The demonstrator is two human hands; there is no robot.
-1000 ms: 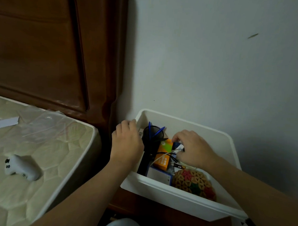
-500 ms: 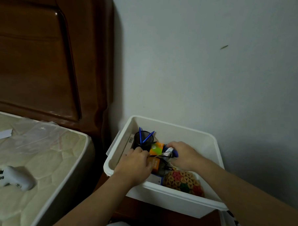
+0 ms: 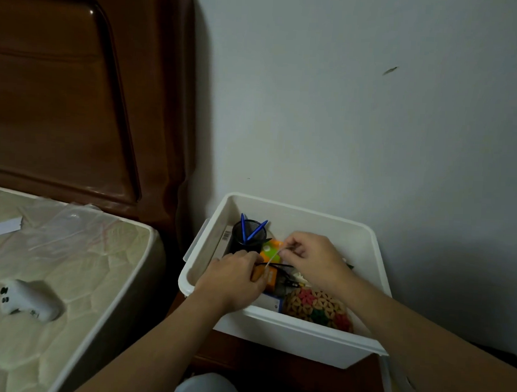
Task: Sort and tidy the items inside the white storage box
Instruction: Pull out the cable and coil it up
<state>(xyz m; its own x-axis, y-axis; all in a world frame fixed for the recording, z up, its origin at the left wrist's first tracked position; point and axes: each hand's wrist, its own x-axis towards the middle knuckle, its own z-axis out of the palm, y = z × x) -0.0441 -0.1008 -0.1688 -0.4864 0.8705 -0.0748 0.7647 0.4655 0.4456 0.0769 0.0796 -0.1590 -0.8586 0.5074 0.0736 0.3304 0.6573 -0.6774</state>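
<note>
- Both my hands are down inside the white storage box (image 3: 290, 330), close together over the clutter.
- My left hand (image 3: 233, 279) has its fingers curled round an orange packet (image 3: 270, 278) near the middle of the box.
- My right hand (image 3: 313, 259) pinches a thin pale cord (image 3: 274, 257) between thumb and fingertips; the cord runs down toward my left hand.
- Behind my left hand stands a black mesh pen cup (image 3: 248, 235) with blue pens (image 3: 257, 230) sticking out, in the back left part of the box.
- Under the pale cord lies a small orange and green item (image 3: 271, 248), and a black cable (image 3: 278, 265) crosses between my hands.
- A woven ball (image 3: 320, 309) in pink, green and tan sits at the front right of the box, below my right wrist.
- The box rests on a dark wooden table (image 3: 273, 374) against the wall (image 3: 344, 110), beside the wooden headboard (image 3: 78, 99).
- On the bed (image 3: 85, 262) to my left lie a white controller (image 3: 29, 300), clear plastic sheeting (image 3: 72, 229) and a white paper strip (image 3: 2, 227).
</note>
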